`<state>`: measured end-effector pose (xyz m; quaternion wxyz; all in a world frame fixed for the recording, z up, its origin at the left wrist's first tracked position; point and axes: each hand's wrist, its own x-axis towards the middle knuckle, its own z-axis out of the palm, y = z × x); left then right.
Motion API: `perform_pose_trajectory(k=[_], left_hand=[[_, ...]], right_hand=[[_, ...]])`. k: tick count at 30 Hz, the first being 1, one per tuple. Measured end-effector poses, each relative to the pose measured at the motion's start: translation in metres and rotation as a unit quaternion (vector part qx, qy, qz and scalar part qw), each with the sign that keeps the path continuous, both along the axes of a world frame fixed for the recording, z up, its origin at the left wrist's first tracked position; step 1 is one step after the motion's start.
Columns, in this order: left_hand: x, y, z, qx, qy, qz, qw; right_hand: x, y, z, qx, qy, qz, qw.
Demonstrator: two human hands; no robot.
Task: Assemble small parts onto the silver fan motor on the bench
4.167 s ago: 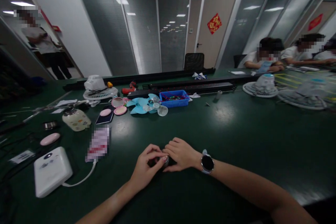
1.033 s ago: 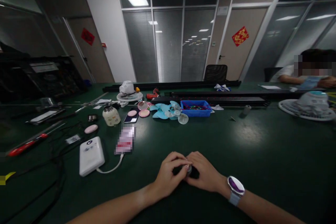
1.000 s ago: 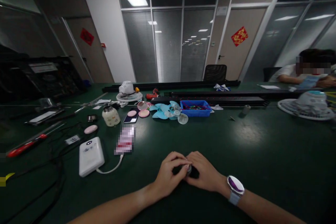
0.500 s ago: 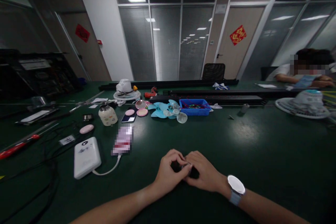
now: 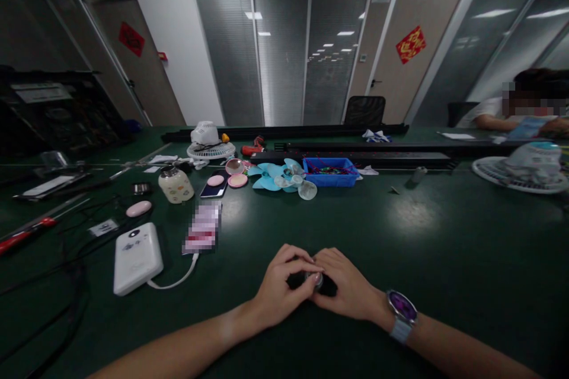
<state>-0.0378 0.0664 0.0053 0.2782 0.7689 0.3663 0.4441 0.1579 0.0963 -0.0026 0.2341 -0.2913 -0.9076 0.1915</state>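
My left hand (image 5: 281,285) and my right hand (image 5: 347,285) meet low in the middle of the head view, over the dark green table. Between their fingertips a small, round, shiny grey object (image 5: 317,280) shows in part. The fingers cover most of it, so its kind cannot be made out. Both hands are closed around it, the left thumb and fingers pinching from one side and the right fingers curled on the other. A watch (image 5: 402,308) with a pale strap sits on my right wrist.
To the left lie a white power bank (image 5: 137,259), cabled to a phone (image 5: 202,228), and a cream bottle (image 5: 176,185). Blue fan blades (image 5: 269,176) rest beside a blue bin (image 5: 331,180) of wires. Another person (image 5: 491,113) sits at far right, near a white fan (image 5: 528,174).
The head view has tilted down and shifted slightly, moving the scene upward. My hands keep their hold, and a bit more of the grey object shows. The watch face has turned from white to purple.
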Motion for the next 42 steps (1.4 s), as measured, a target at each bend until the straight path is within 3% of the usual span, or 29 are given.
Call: perform_pose_trajectory(k=[9,13,20,28,33,37,42], left_hand=[[0.004,0.004,0.006,-0.017,-0.026,0.029,0.999],[-0.011,0.018,0.012,0.017,-0.022,0.064,0.998],[-0.053,0.053,-0.008,-0.009,0.16,0.112,0.981],[-0.052,0.053,-0.016,-0.036,0.238,0.105,0.965],[-0.052,0.051,-0.013,-0.034,0.218,0.117,0.968],[-0.041,0.047,-0.002,-0.036,0.114,0.121,0.985],[-0.014,0.047,0.008,-0.036,-0.003,0.039,0.999]], right_hand=[[0.003,0.001,0.001,-0.015,0.005,0.0,1.0],[0.005,0.002,0.006,-0.032,0.014,-0.021,0.999],[0.012,0.01,0.013,-0.115,0.045,-0.11,0.986],[0.013,0.015,0.004,-0.206,0.078,-0.138,0.966],[0.013,0.014,0.001,-0.221,0.082,-0.146,0.961],[0.01,0.016,0.003,-0.235,0.073,-0.145,0.958],[-0.002,0.029,0.0,-0.221,0.073,-0.113,0.966]])
